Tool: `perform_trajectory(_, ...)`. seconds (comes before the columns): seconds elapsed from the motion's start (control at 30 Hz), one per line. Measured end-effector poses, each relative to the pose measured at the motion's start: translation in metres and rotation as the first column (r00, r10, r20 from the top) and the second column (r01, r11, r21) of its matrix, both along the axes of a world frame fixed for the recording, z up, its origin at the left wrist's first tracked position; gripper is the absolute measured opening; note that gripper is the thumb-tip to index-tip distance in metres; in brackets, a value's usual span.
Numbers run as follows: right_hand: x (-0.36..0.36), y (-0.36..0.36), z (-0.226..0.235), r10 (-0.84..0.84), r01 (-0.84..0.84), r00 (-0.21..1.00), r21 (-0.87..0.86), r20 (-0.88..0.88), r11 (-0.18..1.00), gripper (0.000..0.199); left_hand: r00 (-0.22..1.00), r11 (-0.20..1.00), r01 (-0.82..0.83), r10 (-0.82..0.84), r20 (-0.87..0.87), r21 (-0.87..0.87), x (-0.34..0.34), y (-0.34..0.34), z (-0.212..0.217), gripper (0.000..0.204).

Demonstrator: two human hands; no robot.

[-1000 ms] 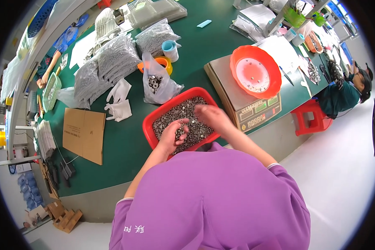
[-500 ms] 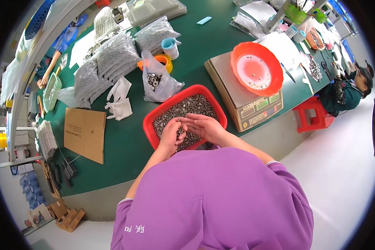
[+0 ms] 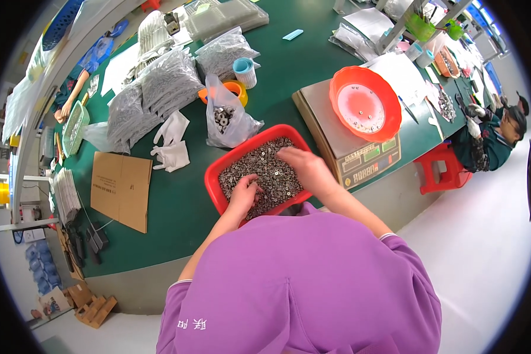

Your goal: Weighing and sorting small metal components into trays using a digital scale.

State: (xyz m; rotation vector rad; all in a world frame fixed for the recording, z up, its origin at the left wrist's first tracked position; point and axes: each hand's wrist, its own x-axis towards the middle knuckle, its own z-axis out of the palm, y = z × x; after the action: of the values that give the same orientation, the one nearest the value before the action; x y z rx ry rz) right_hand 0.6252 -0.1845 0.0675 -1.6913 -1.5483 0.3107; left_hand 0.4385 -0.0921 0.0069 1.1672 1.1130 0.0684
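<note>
head view: the left hand (image 3: 241, 196) is reaching into one red tray (image 3: 213, 180), its fingers curling inward with a narrow gap at the thumb; whether they are holding anything, one cannot tell. the right hand (image 3: 308, 171) is stretching over the tray's right side, its fingers lying nearly straight and close together, slightly blurred; whether they are touching what lies beneath is not showing clearly.

small metal pieces (image 3: 271, 168), too many for counting, are covering the tray's bottom, and the tray is resting on the green worktop (image 3: 183, 230), directly in front of the person.

one scale (image 3: 318, 103) is standing just right of the tray, carrying one orange-red bowl (image 3: 389, 112) in which a few loose bits (image 3: 361, 112) are lying scattered. one clear plastic bag (image 3: 221, 139) is sitting behind the tray, holding a cluster of metal parts (image 3: 223, 118). two white gloves (image 3: 172, 156) are lying left of the bag, and one cardboard sheet (image 3: 121, 192) is lying farther left. at the far right, one co-worker (image 3: 489, 147) is sitting by a red stool (image 3: 436, 177).
</note>
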Motion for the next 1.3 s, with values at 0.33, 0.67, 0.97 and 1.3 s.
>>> perform_trajectory(0.33,0.116,-0.025,0.050,-0.586,0.583,0.756,0.109,0.291,0.805,0.025,0.966,0.947,-0.144,0.197,0.166,-0.286,-0.006,0.004,0.008,0.035)
perform_trajectory(0.67,-0.021,0.007,-0.043,-0.263,-0.218,0.070,-0.272,-0.962,0.937,0.035,0.922,0.899,-0.023,0.188,0.338,-0.437,0.003,0.008,0.032,0.021)
perform_trajectory(0.97,-0.036,0.009,-0.045,-0.310,-0.347,-0.333,-0.190,-0.890,0.918,0.039,0.913,0.924,-0.013,0.166,0.372,-0.381,0.007,0.003,0.043,0.024)
perform_trajectory(1.3,0.013,-0.001,-0.009,-0.213,-0.057,0.010,-0.213,-0.977,0.975,0.034,0.862,0.765,-0.213,0.440,0.251,-0.608,-0.002,0.008,0.022,0.023)
